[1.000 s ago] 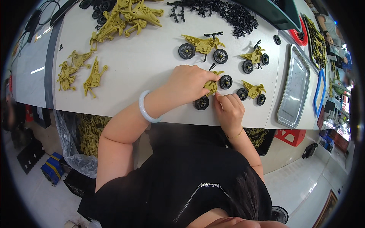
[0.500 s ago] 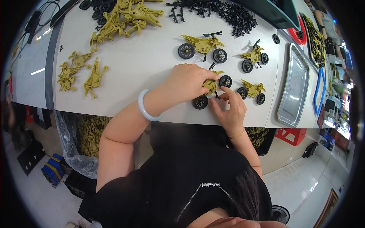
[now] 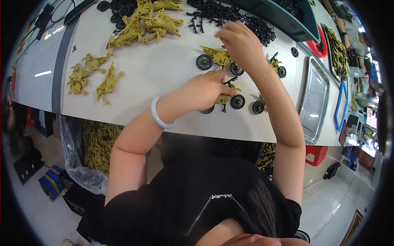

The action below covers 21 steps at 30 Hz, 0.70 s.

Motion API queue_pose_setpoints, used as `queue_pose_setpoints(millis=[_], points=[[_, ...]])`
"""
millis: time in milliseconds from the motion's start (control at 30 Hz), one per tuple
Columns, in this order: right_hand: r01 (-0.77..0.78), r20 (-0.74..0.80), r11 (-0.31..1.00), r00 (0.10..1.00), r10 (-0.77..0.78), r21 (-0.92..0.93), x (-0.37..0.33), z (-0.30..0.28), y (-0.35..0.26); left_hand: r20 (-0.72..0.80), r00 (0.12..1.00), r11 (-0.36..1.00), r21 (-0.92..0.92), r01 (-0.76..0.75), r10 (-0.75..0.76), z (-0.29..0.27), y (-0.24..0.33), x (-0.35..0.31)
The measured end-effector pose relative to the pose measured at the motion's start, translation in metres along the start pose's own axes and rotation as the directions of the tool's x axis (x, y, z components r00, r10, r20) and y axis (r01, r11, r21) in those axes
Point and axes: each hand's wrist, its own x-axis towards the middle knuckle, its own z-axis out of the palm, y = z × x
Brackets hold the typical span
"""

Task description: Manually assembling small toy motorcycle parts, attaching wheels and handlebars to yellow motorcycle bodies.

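My left hand [image 3: 207, 88], with a pale bangle on its wrist, grips a yellow toy motorcycle [image 3: 222, 100] on the table. This toy has black spoked wheels and a black handlebar; its rear wheel is partly hidden by the hand. My right hand [image 3: 243, 45] is raised over a second toy motorcycle [image 3: 216, 55] farther back, beside the pile of small black parts [image 3: 256, 25]. Its fingers are curled together, and whatever they may hold is hidden. To the right, my right forearm partly covers two more toy motorcycles, one with a yellow body [image 3: 275, 64].
Yellow toy bodies [image 3: 137, 26] are heaped at the back left, near black wheels [image 3: 122, 10]. Several loose yellow bodies [image 3: 107, 83] lie at the left. A green bin [image 3: 287, 20] stands at the back right, above a metal tray [image 3: 315, 100]. One wheel [image 3: 294, 52] lies nearby.
My right hand has left the near toy motorcycle and moved up and away, over the far one. My left hand stays on the near toy, which has turned slightly.
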Motion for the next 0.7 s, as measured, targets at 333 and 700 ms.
queue_pose_setpoints(millis=[333,700], points=[[0.435,0.293,0.863,0.886,-0.360,-0.256,0.048,0.041,0.017,-0.025,0.997,0.997,-0.008,-0.077,0.077,-0.005,-0.003,-0.003],[0.197,0.028,0.979,0.980,-0.195,-0.049,0.019,-0.002,0.023,-0.055,0.997,0.998,0.041,-0.052,0.054,-0.020,0.020,0.000]])
